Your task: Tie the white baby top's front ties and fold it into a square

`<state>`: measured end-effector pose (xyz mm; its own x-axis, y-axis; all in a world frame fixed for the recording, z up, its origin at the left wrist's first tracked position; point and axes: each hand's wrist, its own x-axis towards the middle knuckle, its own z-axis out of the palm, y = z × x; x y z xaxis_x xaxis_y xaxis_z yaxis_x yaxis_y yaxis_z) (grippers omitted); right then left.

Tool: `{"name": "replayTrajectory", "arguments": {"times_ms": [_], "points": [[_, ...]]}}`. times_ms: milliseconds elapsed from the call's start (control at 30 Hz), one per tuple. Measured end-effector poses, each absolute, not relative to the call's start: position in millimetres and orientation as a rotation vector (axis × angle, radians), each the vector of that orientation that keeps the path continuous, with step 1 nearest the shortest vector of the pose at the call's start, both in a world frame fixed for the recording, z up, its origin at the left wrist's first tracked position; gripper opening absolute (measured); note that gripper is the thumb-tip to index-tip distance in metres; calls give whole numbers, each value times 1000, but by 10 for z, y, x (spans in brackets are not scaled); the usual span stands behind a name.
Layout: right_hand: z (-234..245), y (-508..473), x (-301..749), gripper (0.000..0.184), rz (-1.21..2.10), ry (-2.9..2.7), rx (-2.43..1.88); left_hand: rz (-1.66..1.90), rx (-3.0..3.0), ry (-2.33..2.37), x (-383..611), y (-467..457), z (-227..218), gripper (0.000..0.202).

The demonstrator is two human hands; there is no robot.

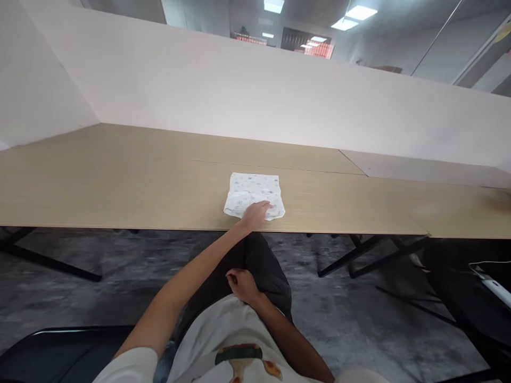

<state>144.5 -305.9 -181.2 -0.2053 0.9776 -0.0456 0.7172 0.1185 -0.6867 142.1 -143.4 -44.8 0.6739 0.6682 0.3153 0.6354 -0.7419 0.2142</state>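
Nearest, a glossy black chair stands at the left, and the right hand rests half curled on the lap in dark trousers; nothing shows in it, but how tightly it closes I cannot tell. To the right, a white device with a thin cable lies on something dark. Farther, the left hand lies over the near edge of a white, small-patterned, creased sheet, fingers stretched across it; whether they pinch a fold is unclear. The sheet, on the long pale wood-toned table near its front edge, looks light, soft and easily rumpled; its far corners seem the best hold, since the hand covers the near edge. Beyond, a plain white partition closes off the far side.
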Motion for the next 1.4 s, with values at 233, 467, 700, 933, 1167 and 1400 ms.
{"name": "replayTrajectory", "arguments": {"times_ms": [233, 467, 700, 933, 1167, 1400], "points": [[-1803, -3067, 1448, 25, 850, -1987, -1672, 509, 2805, 1235, 1384, -1266, -409, 29], [-1848, -3052, 1467, 24, 828, -2002, -1664, 841, 2491, 1078, 1307, -1176, -547, 41], [-1800, -3073, 1493, 25, 779, -2013, -1582, 427, 2752, 978, 1183, -1243, -506, 42], [-1350, -3008, 2311, 30, 211, -1760, -1286, 568, 2793, 1078, 375, -1271, -446, 44], [-698, -2292, 3311, 32, -160, -1851, -1382, 648, 2704, 1025, -69, -1156, -527, 39], [-666, -2045, 3368, 32, 11, -1946, -1528, 659, 2759, 1173, 81, -1178, -519, 33]]}}
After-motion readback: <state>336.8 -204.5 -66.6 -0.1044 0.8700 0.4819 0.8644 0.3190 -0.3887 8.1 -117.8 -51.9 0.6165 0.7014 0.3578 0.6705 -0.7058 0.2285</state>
